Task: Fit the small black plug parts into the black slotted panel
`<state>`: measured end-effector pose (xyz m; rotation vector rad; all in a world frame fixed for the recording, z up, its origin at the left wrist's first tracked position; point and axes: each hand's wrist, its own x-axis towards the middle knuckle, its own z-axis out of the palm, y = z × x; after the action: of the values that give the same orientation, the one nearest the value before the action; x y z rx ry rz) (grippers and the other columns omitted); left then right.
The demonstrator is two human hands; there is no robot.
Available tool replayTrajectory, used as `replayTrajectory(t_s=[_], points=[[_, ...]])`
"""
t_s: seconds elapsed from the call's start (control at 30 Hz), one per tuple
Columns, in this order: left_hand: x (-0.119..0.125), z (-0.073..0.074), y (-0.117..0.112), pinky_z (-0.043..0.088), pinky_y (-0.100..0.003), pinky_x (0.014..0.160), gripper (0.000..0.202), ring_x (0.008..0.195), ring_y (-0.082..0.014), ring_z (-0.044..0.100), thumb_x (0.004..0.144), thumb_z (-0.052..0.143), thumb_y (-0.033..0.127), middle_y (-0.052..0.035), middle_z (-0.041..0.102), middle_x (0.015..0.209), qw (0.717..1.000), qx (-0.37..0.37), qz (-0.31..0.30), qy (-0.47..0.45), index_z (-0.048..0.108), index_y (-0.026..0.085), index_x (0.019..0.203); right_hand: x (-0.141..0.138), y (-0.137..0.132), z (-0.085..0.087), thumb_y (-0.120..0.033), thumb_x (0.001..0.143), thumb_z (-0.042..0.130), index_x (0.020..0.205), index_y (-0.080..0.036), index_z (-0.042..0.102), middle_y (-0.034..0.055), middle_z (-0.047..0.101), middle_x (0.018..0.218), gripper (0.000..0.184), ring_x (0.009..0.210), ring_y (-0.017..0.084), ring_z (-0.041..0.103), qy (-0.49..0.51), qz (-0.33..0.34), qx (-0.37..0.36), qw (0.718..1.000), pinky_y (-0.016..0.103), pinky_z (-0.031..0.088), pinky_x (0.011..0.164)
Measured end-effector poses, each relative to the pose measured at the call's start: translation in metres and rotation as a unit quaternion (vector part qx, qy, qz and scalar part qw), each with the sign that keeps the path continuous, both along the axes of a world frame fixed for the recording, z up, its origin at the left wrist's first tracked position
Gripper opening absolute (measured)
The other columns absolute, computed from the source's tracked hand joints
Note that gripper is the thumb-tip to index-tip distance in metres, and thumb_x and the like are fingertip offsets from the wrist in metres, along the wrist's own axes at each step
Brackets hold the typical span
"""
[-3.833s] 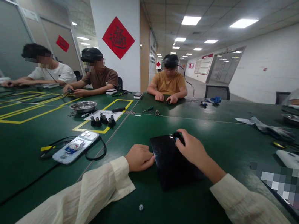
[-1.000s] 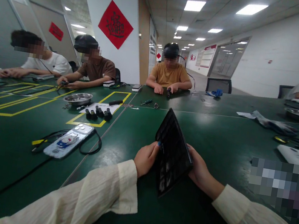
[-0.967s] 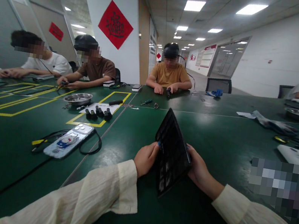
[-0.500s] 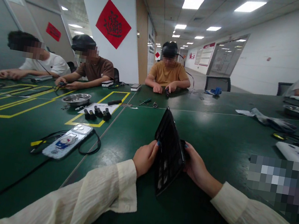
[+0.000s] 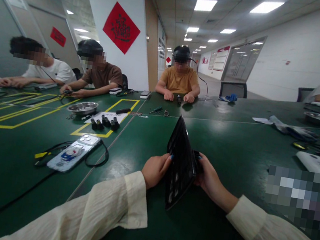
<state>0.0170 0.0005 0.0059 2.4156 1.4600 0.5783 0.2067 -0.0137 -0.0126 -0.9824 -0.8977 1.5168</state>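
Note:
A thin, glossy black tablet-like panel (image 5: 179, 168) stands tilted on edge above the table in front of me, its near face showing several pale reflections. My left hand (image 5: 156, 169) grips its left edge, thumb on the near face and fingers mostly hidden behind. On the far right side, my right hand (image 5: 211, 182) is closed around a small dark part (image 5: 197, 159) at the panel's back. Whether that part belongs to the panel I cannot tell. Left of my hands lies a phone (image 5: 74, 152) in a clear case with a cartoon figure, a black cable around it.
Several black cylindrical parts (image 5: 105, 122) stand on a paper sheet inside yellow tape, beside a metal bowl (image 5: 82, 107). A screwdriver (image 5: 157, 109) lies farther back. A white device (image 5: 318, 163) and a plastic bag (image 5: 293, 129) are at right. Co-workers sit around the green table (image 5: 235, 149).
My hands and the panel stay nearly where they were, with the view shifted slightly. The person across has drawn a hand away from a small black object on the table.

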Motion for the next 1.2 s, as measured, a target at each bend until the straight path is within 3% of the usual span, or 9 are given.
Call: replayTrajectory(t_s=[0.3, 0.5, 0.77, 1.0, 1.2], points=[[-0.002, 0.001, 0.000, 0.038, -0.027, 0.064, 0.046, 0.068, -0.0175, 0.057, 0.093, 0.018, 0.041, -0.0044, 0.061, 0.072, 0.997, -0.029, -0.009, -0.069, 0.055, 0.018, 0.078, 0.000, -0.003, 0.000, -0.048, 0.080, 0.048, 0.114, -0.025, 0.044, -0.0037, 0.057, 0.058, 0.041, 0.037, 0.011, 0.049, -0.038, 0.045, 0.042, 0.997, 0.019, 0.029, 0.031], [-0.003, 0.003, -0.002, 0.041, -0.028, 0.070, 0.041, 0.076, -0.0194, 0.059, 0.092, 0.023, 0.038, -0.0049, 0.064, 0.078, 0.996, -0.034, -0.018, -0.085, 0.057, 0.018, 0.082, 0.002, -0.003, 0.000, -0.047, 0.082, 0.045, 0.115, -0.025, 0.042, -0.0032, 0.058, 0.059, 0.041, 0.038, 0.011, 0.050, -0.038, 0.056, 0.049, 0.997, 0.018, 0.029, 0.031], [0.001, 0.005, -0.001, 0.039, -0.027, 0.063, 0.053, 0.068, -0.0191, 0.058, 0.091, 0.017, 0.043, -0.0062, 0.062, 0.068, 0.996, -0.049, 0.020, -0.071, 0.057, 0.016, 0.067, 0.001, -0.001, -0.004, -0.048, 0.082, 0.045, 0.118, -0.024, 0.041, -0.0041, 0.057, 0.057, 0.044, 0.035, 0.011, 0.049, -0.041, 0.048, 0.056, 0.996, 0.018, 0.030, 0.030], [0.003, 0.011, -0.006, 0.036, -0.028, 0.060, 0.041, 0.069, -0.0212, 0.061, 0.093, 0.019, 0.038, -0.0064, 0.063, 0.072, 0.998, -0.004, 0.055, -0.002, 0.053, 0.019, 0.080, 0.001, -0.001, -0.004, -0.047, 0.082, 0.047, 0.115, -0.025, 0.044, -0.0034, 0.058, 0.059, 0.040, 0.037, 0.011, 0.051, -0.046, 0.044, 0.055, 0.996, 0.019, 0.031, 0.030], [0.000, 0.006, -0.003, 0.039, -0.028, 0.065, 0.038, 0.077, -0.0210, 0.062, 0.092, 0.021, 0.035, -0.0055, 0.065, 0.078, 0.999, -0.018, 0.039, -0.022, 0.054, 0.020, 0.085, 0.002, -0.001, -0.005, -0.048, 0.082, 0.047, 0.117, -0.025, 0.042, -0.0031, 0.058, 0.060, 0.042, 0.037, 0.011, 0.051, -0.043, 0.043, 0.050, 0.997, 0.018, 0.031, 0.030]])
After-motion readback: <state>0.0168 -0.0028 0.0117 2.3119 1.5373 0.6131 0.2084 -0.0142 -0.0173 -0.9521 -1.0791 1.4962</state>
